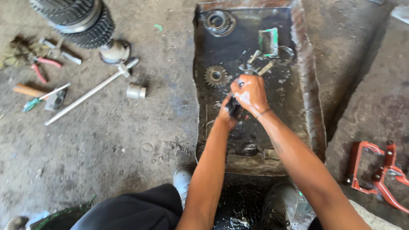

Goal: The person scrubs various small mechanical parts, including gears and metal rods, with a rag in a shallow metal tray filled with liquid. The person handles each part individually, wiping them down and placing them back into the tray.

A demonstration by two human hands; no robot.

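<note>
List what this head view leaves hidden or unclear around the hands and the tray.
- Dark part between the left hand and right hand: covered by the fingers, kind unclear.
- Large gear shaft: cut off by the top edge.
- Tray bottom: dark liquid and glare hide small pieces.
- Red metal frame: cut off at right.

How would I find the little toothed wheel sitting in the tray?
Look in the big dark metal tray of oily liquid. Just left of the wet right hand lies a small gear. Unlike the flat ring stack above, it has pointed teeth.
</note>
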